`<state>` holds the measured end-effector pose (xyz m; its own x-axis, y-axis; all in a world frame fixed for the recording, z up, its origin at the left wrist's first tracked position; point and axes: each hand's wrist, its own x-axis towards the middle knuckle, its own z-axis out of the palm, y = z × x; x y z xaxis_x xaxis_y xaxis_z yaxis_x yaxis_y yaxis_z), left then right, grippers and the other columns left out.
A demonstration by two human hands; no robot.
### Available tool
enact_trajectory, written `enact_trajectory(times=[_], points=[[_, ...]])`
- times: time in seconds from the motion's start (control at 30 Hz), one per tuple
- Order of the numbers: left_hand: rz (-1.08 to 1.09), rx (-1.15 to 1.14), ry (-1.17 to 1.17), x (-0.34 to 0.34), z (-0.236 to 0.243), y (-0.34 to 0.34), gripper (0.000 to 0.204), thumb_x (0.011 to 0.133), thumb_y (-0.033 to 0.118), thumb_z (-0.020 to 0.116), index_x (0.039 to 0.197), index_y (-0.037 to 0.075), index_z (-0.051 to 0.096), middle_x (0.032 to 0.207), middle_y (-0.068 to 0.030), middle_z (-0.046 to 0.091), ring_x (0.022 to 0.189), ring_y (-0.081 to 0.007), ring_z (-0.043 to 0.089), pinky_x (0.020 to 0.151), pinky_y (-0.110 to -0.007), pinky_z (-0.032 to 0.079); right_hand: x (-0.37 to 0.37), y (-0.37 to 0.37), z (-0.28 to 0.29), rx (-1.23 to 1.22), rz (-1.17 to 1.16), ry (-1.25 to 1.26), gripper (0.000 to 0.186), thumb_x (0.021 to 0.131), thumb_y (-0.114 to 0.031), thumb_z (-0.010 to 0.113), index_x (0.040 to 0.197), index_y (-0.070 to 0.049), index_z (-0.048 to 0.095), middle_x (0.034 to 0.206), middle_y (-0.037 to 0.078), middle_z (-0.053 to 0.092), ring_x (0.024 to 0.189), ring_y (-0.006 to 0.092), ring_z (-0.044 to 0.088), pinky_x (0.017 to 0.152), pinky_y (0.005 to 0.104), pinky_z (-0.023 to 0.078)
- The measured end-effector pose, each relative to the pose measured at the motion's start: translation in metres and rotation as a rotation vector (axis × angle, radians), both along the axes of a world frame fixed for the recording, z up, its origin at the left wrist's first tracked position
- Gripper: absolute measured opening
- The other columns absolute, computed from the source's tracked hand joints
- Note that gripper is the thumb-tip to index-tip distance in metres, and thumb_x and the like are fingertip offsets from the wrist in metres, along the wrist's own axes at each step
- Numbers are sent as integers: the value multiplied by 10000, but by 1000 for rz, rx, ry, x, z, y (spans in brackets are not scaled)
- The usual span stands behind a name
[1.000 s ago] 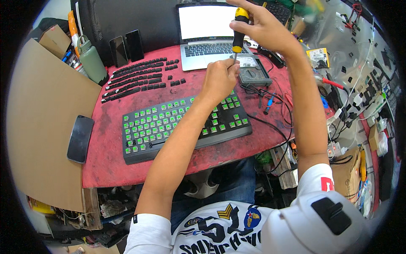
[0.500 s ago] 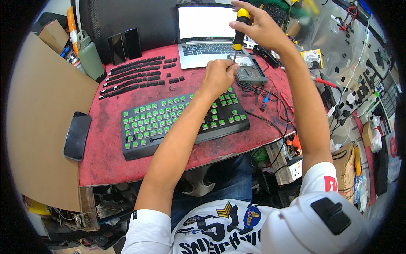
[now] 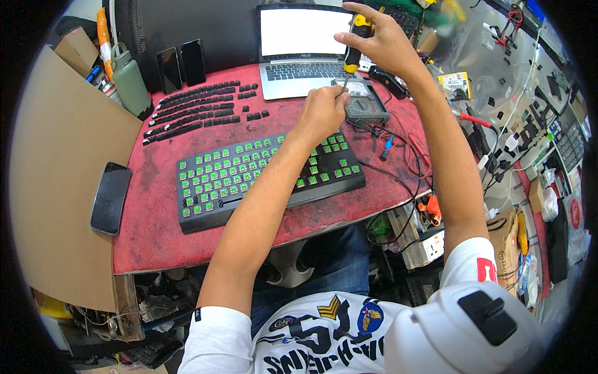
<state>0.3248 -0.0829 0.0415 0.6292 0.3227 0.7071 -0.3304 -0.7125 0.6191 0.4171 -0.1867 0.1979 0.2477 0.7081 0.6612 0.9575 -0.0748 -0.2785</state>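
Observation:
My right hand [image 3: 389, 45] is raised over the far side of the table, with a yellow-and-black screwdriver [image 3: 353, 55] held between thumb and fingers, its shaft pointing down. At the shaft's lower end, the fingers of my left hand [image 3: 320, 113] are pinched together. Whether they grip the shaft or some small piece is hidden. Just right of that hand lies a grey multimeter [image 3: 366, 111]. Below my left forearm sits a black keyboard [image 3: 299, 198] with its keycaps off and green switches bared. Removed black keycaps [image 3: 198, 106] lie in rows at the left.
A laptop [image 3: 299, 80] with a bright screen stands at the back. Two phones [image 3: 180, 65] lean behind the keycaps, beside a green bottle [image 3: 129, 81]. Another phone [image 3: 111, 198] lies at the left edge by cardboard [image 3: 68, 181]. Cables [image 3: 398, 174] tangle at right.
The screwdriver's handle has turned a little, showing more of its black grip side. Both hands stay almost in place; the whole view has shifted slightly.

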Motion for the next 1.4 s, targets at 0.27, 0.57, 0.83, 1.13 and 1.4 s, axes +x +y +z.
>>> enact_trajectory(times=[0.27, 0.57, 0.83, 1.13, 1.4], points=[[37, -6, 31, -6, 7, -4, 215, 932, 167, 652, 909, -33, 729, 762, -191, 714, 695, -303, 719, 667, -406, 535, -10, -2, -3, 33, -58, -54, 639, 836, -223, 798, 1370, 18, 543, 1167, 164, 678, 986, 196, 645, 882, 329, 517], [-8, -33, 101, -5, 4, -5, 194, 934, 136, 628, 879, -30, 711, 789, -210, 710, 763, -350, 717, 700, -430, 532, 7, 1, -5, 17, -73, -55, 664, 792, -233, 843, 1347, 12, 573, 1039, 130, 687, 907, 209, 654, 838, 322, 528], [-40, -78, 128, -6, 5, -5, 169, 892, 98, 628, 866, -59, 688, 769, -252, 684, 771, -423, 688, 722, -484, 520, 7, -1, -6, 50, 46, 3, 669, 799, -204, 832, 1375, -1, 557, 965, 104, 657, 853, 182, 613, 807, 331, 512], [-2, -3, 150, -4, -1, 1, 190, 938, 119, 620, 860, -46, 674, 771, -186, 717, 717, -271, 723, 670, -392, 534, -17, -7, 4, -5, 159, 227, 710, 844, 29, 701, 1485, 29, 395, 1146, 136, 672, 1005, 160, 620, 910, 284, 508], [89, 141, 190, -8, 3, -1, 209, 939, 138, 625, 823, -34, 655, 724, -166, 697, 659, -240, 691, 629, -392, 516, 6, -2, -2, -62, -21, 34, 680, 822, -182, 798, 1426, -59, 511, 1163, 147, 688, 1014, 181, 661, 882, 321, 534]])
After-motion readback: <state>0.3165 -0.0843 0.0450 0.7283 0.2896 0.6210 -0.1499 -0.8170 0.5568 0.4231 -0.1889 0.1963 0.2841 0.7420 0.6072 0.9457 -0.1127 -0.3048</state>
